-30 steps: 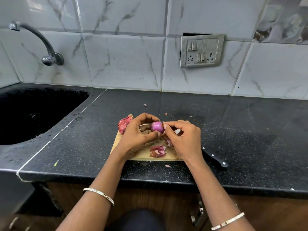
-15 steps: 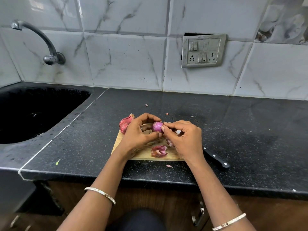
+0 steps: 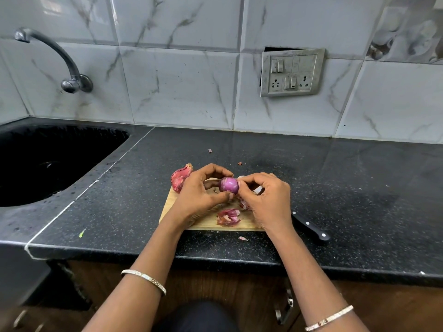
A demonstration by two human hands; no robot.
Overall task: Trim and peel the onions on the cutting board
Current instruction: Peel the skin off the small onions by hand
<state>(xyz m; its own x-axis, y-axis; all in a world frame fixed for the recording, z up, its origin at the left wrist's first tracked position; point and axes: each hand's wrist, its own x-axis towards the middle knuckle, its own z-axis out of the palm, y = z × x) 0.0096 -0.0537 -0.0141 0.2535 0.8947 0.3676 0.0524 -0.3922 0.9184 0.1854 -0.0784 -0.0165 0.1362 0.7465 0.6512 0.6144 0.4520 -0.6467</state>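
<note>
A small purple peeled onion (image 3: 229, 185) is held above the wooden cutting board (image 3: 206, 222). My left hand (image 3: 200, 192) grips it from the left with curled fingers and thumb. My right hand (image 3: 266, 198) pinches its right end with the fingertips. An unpeeled red onion (image 3: 179, 179) lies at the board's far left corner, partly behind my left hand. Torn onion skins (image 3: 227, 216) lie on the board below the hands.
A black-handled knife (image 3: 311, 228) lies on the dark counter right of the board, its blade hidden by my right hand. A black sink (image 3: 43, 161) and a tap (image 3: 60, 61) are at the left. Skin scraps (image 3: 242, 238) dot the counter. A switch plate (image 3: 291, 72) is on the wall.
The onion has been turned slightly in my hands, showing more smooth purple surface. My hands stay in the same place above the board.
</note>
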